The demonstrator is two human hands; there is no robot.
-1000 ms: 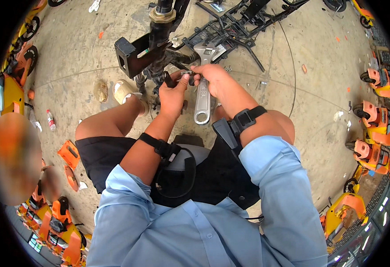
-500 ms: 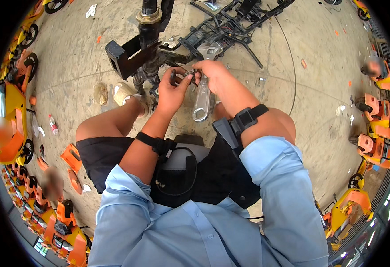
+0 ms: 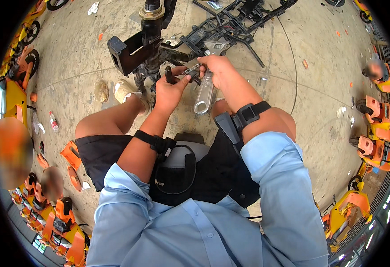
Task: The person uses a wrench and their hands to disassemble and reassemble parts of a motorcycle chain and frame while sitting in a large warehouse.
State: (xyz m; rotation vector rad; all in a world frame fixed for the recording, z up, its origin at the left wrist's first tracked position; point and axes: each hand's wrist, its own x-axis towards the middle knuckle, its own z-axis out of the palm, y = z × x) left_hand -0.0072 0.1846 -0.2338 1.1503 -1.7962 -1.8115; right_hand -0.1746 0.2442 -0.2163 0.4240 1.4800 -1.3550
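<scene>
My left hand [image 3: 169,93] is closed around a small dark metal part [image 3: 190,71] with a black stubby end, held between thumb and fingers; its exact kind I cannot make out. My right hand [image 3: 219,71] grips a big silver adjustable wrench [image 3: 205,95], its jaw beyond the hand and its handle slanting back toward me. The right fingertips also meet the far end of the dark part. Just ahead of the left hand stands a black metal frame [image 3: 151,44] with an upright tube, a brass-coloured ring nut [image 3: 151,12] and an open box bracket [image 3: 126,53].
A second black vehicle frame [image 3: 230,31] lies on the concrete floor beyond the wrench, with a thin cable [image 3: 295,58] at its right. A bottle [image 3: 53,121] and orange panels [image 3: 72,154] lie at left. Yellow-orange scooters [image 3: 377,115] line both sides.
Both hands have shifted slightly with the wrench, whose handle end is a little higher in view. The dark part is turned and shows more between the fingers. The whole view has shifted slightly.
</scene>
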